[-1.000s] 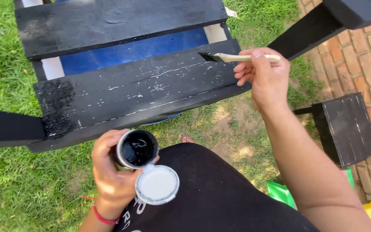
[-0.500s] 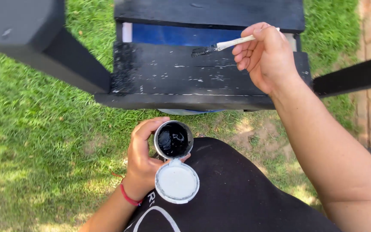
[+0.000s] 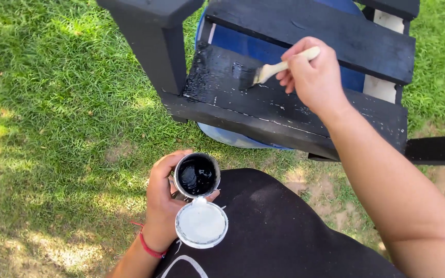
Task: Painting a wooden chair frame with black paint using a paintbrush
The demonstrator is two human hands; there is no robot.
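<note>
while the right hand point(image 3: 312, 77) grips the pale handle of a paintbrush point(image 3: 269, 69), its bristles rest on the wet black front slat point(image 3: 263, 110) of a wooden bench, toward the slat's left end, near the black upright post point(image 3: 155, 46). a second black slat point(image 3: 315, 31) lies behind it, with blue showing through the gap between them. the left hand point(image 3: 163, 201) is wrapped around a small round paint pot point(image 3: 197, 175) full of glossy black paint, held over the dark-clothed lap; its white hinged lid point(image 3: 202, 224) hangs open just below the pot. a red band circles the left wrist. grass point(image 3: 52, 128) covers the ground beneath.
</note>
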